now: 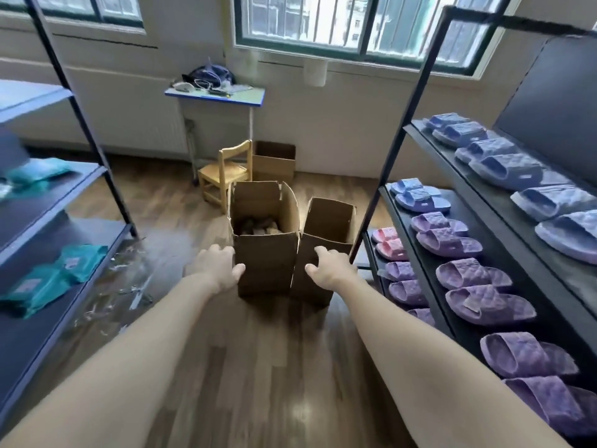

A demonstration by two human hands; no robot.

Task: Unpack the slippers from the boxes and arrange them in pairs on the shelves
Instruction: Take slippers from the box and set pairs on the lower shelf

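Two open cardboard boxes stand side by side on the wooden floor. The left box (265,253) holds dark brownish slippers (260,226) at its bottom. The right box (326,227) looks empty from here. My left hand (218,266) reaches to the left box's near left corner with relaxed fingers and holds nothing. My right hand (329,268) hovers in front of the right box, fingers loosely curled and empty. Blue slippers (504,168), purple slippers (475,279) and pink slippers (387,242) sit in pairs on the black shelf (429,240) at the right.
A blue shelf unit (58,202) at the left carries teal packets (64,266). Plastic scraps (129,286) litter the floor beside it. A small wooden chair (226,173), a third box (274,160) and a small desk (214,95) stand behind, under the window.
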